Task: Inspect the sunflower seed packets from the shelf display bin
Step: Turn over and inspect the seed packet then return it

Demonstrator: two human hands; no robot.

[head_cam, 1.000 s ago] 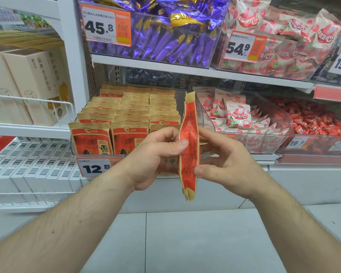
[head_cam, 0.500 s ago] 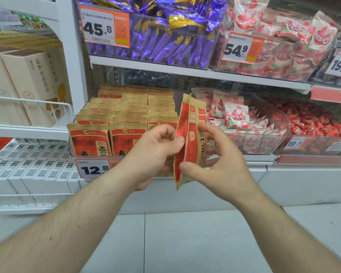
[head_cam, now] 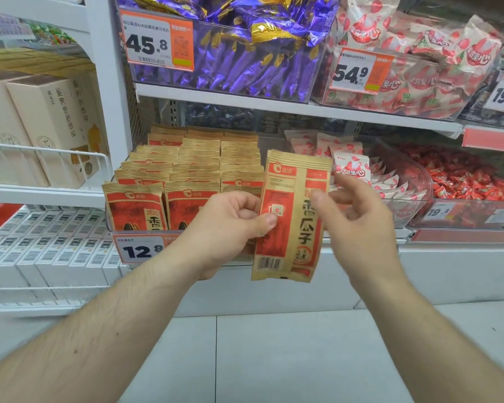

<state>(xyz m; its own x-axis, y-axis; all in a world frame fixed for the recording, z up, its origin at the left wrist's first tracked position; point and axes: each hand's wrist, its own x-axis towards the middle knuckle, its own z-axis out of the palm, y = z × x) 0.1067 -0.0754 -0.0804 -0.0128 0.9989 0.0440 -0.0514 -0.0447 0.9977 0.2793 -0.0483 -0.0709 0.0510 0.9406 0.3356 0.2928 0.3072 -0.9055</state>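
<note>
A red and tan sunflower seed packet [head_cam: 291, 216] is held upright in front of the shelf, its back with the barcode facing me. My left hand [head_cam: 227, 228] pinches its left edge, thumb on the front. My right hand [head_cam: 358, 225], blurred, has its thumb on the packet's right edge and fingers behind it. Behind the hands, the clear display bin [head_cam: 109, 225] holds several rows of the same packets [head_cam: 186, 167] standing upright, with a 12.8 price tag [head_cam: 140, 250] on its front.
The bin to the right holds white and red strawberry candy bags [head_cam: 351, 167], and further right is a bin of small red sweets [head_cam: 463, 175]. Purple wrapped chocolates [head_cam: 245, 59] fill the shelf above. Cream boxes [head_cam: 41, 126] stand on the left shelf. White floor tiles lie below.
The packet has turned from edge-on to flat, so its back faces me. My right hand has shifted to the packet's right edge, and both hands moved slightly right.
</note>
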